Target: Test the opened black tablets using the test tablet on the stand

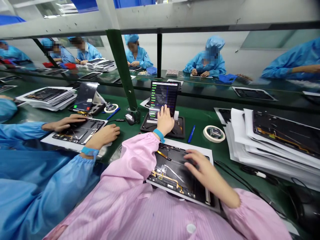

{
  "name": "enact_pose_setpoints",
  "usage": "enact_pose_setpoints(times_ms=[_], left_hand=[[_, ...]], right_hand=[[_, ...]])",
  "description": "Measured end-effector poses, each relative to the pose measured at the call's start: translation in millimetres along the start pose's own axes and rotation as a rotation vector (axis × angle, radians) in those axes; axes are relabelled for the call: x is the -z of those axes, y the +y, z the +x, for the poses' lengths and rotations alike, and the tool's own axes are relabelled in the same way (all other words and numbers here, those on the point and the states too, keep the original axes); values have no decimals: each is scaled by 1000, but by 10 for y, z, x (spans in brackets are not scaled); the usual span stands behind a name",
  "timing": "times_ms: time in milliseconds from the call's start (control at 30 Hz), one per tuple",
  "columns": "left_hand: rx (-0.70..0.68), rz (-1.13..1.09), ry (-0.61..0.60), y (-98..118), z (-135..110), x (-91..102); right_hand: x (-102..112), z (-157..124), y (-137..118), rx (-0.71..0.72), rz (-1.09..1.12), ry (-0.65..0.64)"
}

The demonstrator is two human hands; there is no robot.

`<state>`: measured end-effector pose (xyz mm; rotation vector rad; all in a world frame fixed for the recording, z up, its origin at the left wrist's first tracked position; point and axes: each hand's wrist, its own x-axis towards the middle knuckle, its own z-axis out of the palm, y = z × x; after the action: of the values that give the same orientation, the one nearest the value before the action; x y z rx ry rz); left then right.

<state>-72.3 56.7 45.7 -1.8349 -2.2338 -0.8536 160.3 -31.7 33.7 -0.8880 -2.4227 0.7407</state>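
My left hand point(165, 120) reaches forward and touches the lit screen of an upright tablet point(163, 97) that shows rows of green and red bars. Its fingers are stretched onto the glass and hold nothing. The tablet stands in a dark cradle point(180, 130). My right hand point(203, 168) rests palm down, fingers bent, on an opened tablet back point(172, 175) with exposed boards and flex cables, lying on a white sheet in front of me. Both sleeves are pink, and a blue wrist strap sits on my left wrist.
A co-worker in blue at my left has both hands point(103, 135) on another opened tablet point(80, 130). Stacks of opened tablets on white sheets point(277, 140) lie at right. A tape roll point(214, 133), a blue pen point(191, 133) and cables point(252, 173) are on the green bench. Other workers sit across.
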Motion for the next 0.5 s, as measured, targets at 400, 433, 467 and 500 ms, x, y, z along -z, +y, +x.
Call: enact_pose_setpoints(times_ms=[400, 433, 467, 500], left_hand=[[-369, -81, -540, 632, -762, 34], [-392, -75, -540, 621, -784, -33], [-417, -68, -542, 611, -799, -88], [-443, -61, -545, 604, -811, -128]], right_hand=[[669, -440, 735, -343, -353, 82], [608, -453, 739, -332, -352, 62], [552, -465, 733, -319, -359, 49], [504, -479, 723, -313, -376, 43]])
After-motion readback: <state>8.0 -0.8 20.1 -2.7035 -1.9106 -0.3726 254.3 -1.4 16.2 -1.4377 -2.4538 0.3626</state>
